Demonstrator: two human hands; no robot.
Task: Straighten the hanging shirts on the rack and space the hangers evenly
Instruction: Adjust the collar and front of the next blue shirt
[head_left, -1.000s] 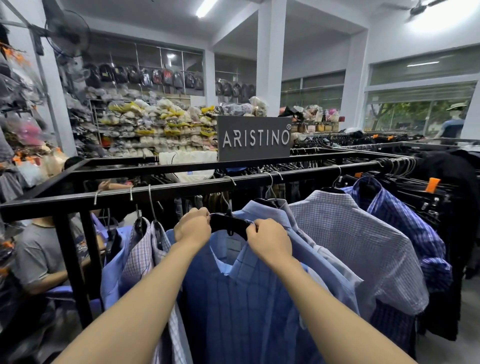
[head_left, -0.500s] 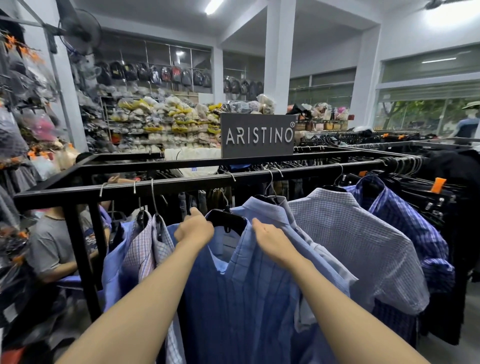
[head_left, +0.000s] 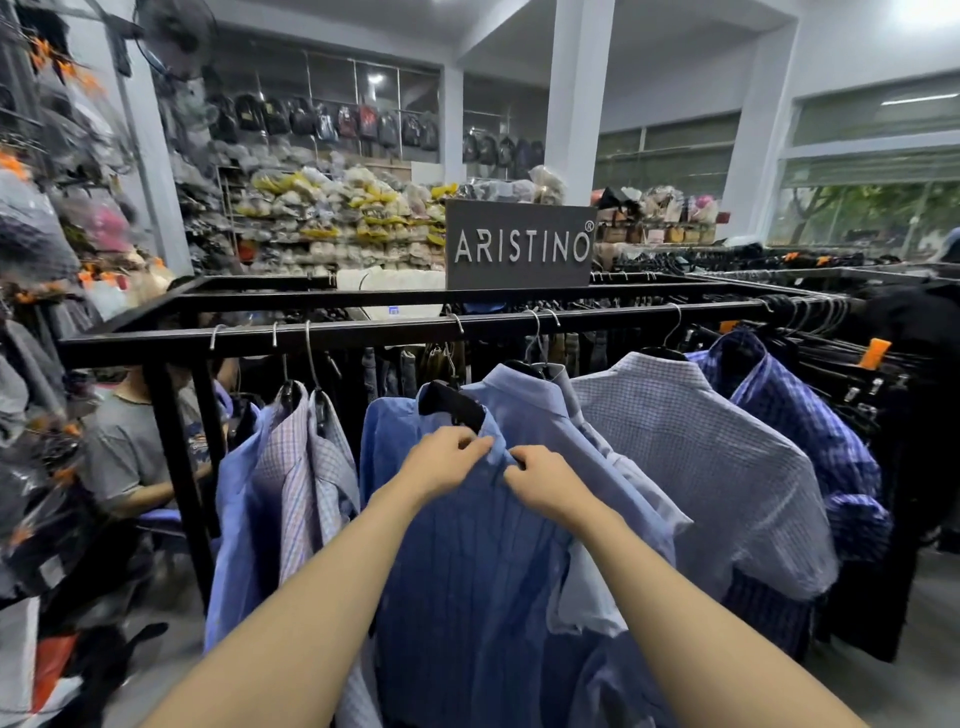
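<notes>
A blue striped shirt (head_left: 467, 571) hangs on a black hanger (head_left: 452, 402) from the black rack rail (head_left: 363, 332). My left hand (head_left: 441, 457) and my right hand (head_left: 540, 480) meet at its collar, both pinching the fabric just below the hanger. To its left hang a light blue shirt (head_left: 239, 499) and a pale checked shirt (head_left: 306, 467), close together. To its right hang another light blue shirt (head_left: 535, 400), a white checked shirt (head_left: 691, 457) and a dark blue checked shirt (head_left: 800, 421).
A grey ARISTINO sign (head_left: 519, 244) stands on the rack's far rail. A seated person in a grey top (head_left: 124, 457) is behind the rack's left post (head_left: 176, 467). Dark clothes on black hangers (head_left: 883, 384) crowd the right. Shelves of packed goods fill the back wall.
Both hands have come down off the black hanger and closed together on the shirt's collar. The hanger now shows bare above the collar, and the shirt front is closed.
</notes>
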